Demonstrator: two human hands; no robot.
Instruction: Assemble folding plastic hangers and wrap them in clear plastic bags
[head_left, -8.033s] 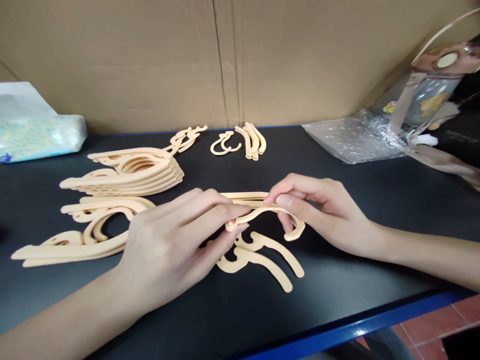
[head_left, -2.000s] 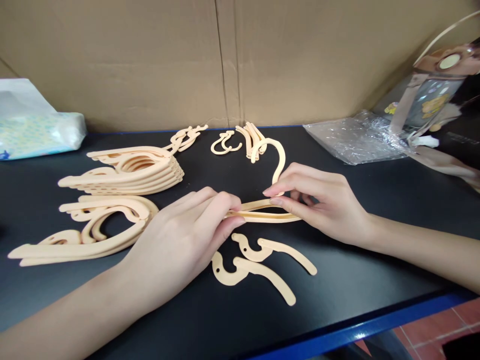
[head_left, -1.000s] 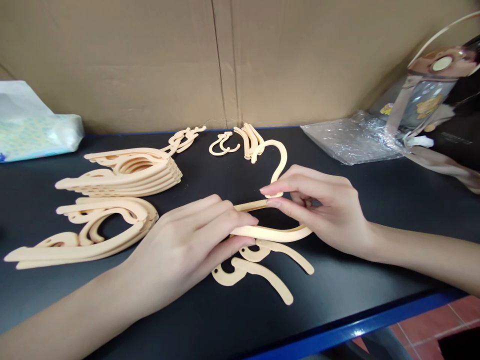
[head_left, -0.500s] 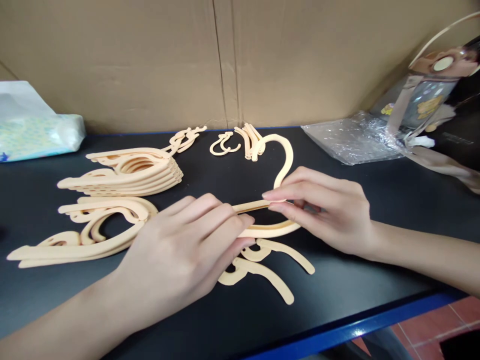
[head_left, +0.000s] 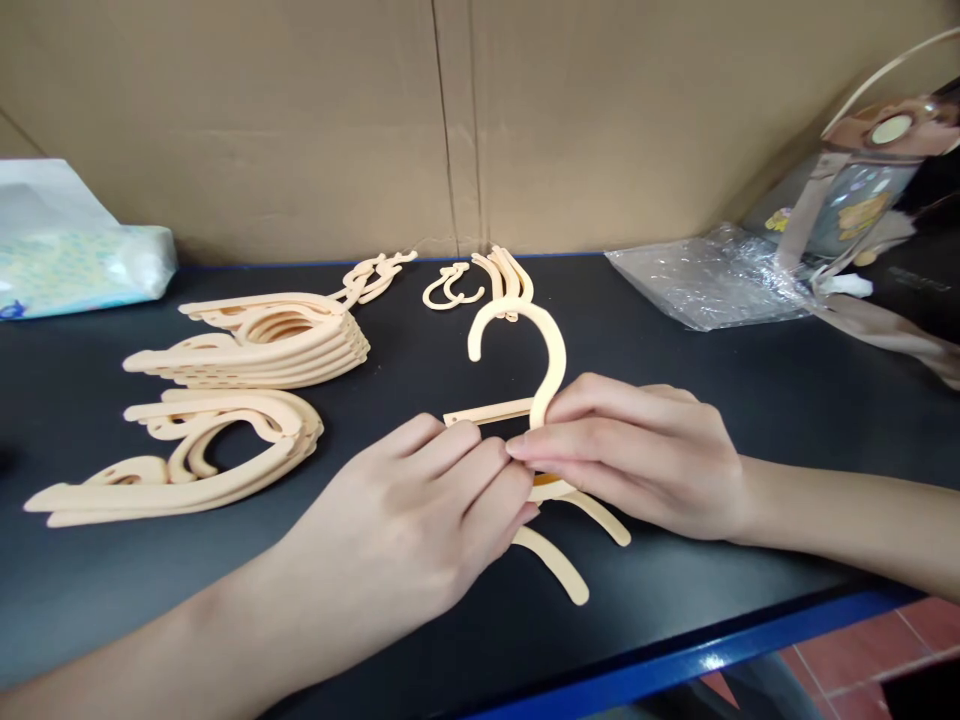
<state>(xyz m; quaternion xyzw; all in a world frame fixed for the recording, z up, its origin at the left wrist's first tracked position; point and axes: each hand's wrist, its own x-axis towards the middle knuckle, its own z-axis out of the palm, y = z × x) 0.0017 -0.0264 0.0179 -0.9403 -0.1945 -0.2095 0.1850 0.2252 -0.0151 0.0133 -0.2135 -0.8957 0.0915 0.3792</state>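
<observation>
My left hand (head_left: 420, 510) is closed, back up, over a cream plastic hanger body (head_left: 487, 412), whose straight bar shows beyond the knuckles. In my right hand (head_left: 637, 450), thumb and fingers pinch the lower end of a curved cream hanger hook (head_left: 556, 350), which stands upright with its open end to the left. The fingertips of both hands meet at the hook's base, hiding how hook and body join there. Beneath the hands, two loose curved hanger arms (head_left: 555, 566) lie on the table, partly covered.
Stacked folded hangers (head_left: 300, 352) and a smaller pile (head_left: 247, 492) lie at left. Loose hooks (head_left: 452, 290) and curved pieces (head_left: 517, 270) lie at the back, by a cardboard wall (head_left: 315, 120). A tissue pack (head_left: 90, 265), plastic bag (head_left: 697, 285) and water bottle (head_left: 862, 195) flank them.
The hook has come down and left with my right hand, toward my left fingers. My left hand has shifted slightly right, and the hanger body's lower curve is now mostly covered.
</observation>
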